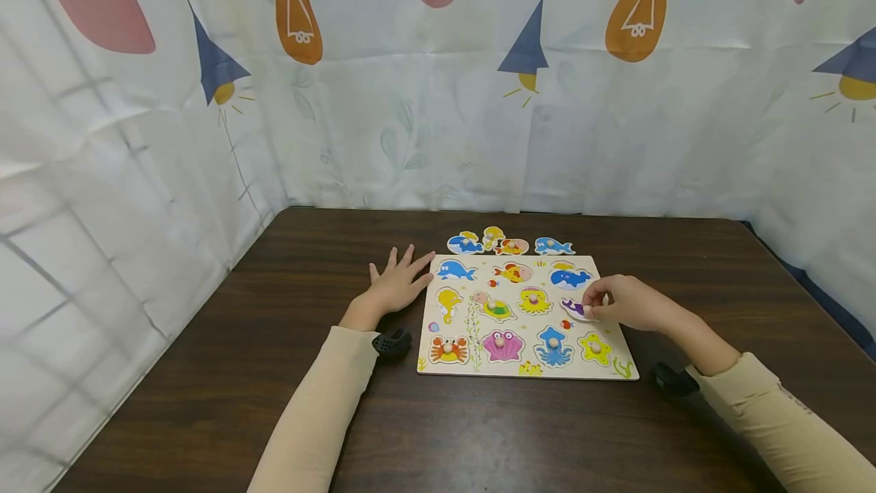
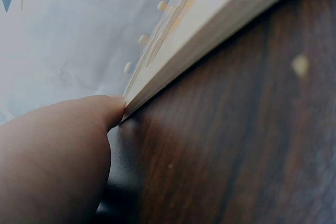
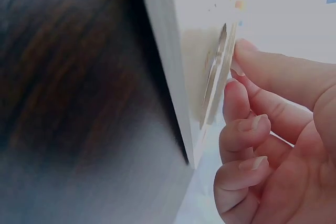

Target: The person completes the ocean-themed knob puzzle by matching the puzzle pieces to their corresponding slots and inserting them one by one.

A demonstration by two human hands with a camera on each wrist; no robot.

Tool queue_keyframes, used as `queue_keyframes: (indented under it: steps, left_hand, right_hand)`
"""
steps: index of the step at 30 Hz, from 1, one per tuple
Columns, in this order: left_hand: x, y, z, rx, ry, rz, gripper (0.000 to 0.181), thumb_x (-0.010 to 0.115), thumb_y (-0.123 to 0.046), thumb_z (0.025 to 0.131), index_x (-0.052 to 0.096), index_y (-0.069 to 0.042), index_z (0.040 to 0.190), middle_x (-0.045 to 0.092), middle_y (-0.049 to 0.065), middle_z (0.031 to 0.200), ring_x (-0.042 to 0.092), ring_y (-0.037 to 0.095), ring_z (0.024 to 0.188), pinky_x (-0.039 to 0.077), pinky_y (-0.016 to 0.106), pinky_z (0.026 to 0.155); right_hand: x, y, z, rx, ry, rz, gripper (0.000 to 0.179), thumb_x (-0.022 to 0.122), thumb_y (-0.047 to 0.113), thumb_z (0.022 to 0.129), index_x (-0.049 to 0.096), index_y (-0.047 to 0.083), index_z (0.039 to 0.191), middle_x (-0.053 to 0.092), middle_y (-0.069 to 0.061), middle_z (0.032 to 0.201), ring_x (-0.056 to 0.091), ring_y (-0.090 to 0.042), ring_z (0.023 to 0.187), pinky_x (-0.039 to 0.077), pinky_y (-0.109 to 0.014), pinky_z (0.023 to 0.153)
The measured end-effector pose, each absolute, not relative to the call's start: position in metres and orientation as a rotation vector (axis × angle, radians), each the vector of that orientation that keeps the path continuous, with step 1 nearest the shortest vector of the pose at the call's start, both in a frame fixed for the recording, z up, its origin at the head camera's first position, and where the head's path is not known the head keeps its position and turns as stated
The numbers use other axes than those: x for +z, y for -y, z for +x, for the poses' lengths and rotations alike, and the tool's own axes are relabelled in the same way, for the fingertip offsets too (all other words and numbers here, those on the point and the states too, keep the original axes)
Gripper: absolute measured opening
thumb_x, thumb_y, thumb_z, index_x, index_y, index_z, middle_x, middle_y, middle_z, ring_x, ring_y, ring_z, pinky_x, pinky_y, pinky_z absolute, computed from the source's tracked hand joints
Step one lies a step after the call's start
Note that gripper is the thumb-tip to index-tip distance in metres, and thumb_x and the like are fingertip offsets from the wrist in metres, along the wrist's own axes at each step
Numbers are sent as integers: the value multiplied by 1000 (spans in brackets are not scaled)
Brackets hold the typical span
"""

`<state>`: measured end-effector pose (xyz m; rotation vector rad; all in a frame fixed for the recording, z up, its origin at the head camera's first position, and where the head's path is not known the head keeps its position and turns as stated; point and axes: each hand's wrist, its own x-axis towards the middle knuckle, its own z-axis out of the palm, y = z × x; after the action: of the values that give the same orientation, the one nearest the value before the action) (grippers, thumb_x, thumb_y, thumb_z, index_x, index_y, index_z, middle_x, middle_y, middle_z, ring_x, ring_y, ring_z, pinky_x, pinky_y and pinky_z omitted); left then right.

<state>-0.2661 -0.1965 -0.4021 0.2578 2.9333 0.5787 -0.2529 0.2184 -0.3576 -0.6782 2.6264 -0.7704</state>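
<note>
My right hand (image 1: 633,303) pinches a purple-and-white sea-animal puzzle piece (image 1: 572,309) at the right side of a wooden peg puzzle board (image 1: 479,367). Up close in the right wrist view, this piece (image 3: 217,85) lies at a slight tilt over its recess, thumb and index finger at its knob. Fingers spread, my left hand (image 1: 392,287) rests at the board's upper left corner; its thumb (image 2: 113,107) touches the board edge in the left wrist view. Knobbed pieces sit in the board: turtle (image 1: 496,309), octopus (image 1: 534,300), crab (image 1: 449,350), shell (image 1: 503,346), squid (image 1: 553,347) and starfish (image 1: 595,348).
Behind the board lie loose pieces: a whale (image 1: 464,244), a seahorse (image 1: 492,236), a fish (image 1: 512,247) and a dolphin (image 1: 553,246). Matching pictures without knobs show on the board. The brown table (image 1: 520,432) meets a patterned curtain (image 1: 424,135) at the back and sides.
</note>
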Motion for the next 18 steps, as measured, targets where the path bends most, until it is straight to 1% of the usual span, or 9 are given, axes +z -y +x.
queue_keyframes:
  steps: [9,18]
  left_hand:
    - [-402,196,-266,580,-2930,259,61,39,-48,110,25,-27,165,5,16,171,-8,45,154,-8,77,110]
    - [-403,197,-265,581,-2929,260,61,39,-48,110,25,-27,165,5,16,171,-8,45,154,-8,77,110]
  right_hand:
    - [-358,-217,-254,-742,-2638,-662,12,74,17,96,72,6,99,57,0,82,50,-19,76,38,-32,63]
    - [-357,-215,-254,-699,-2652,-656,9,75,15,95,74,7,99,60,0,83,53,-19,78,42,-33,65]
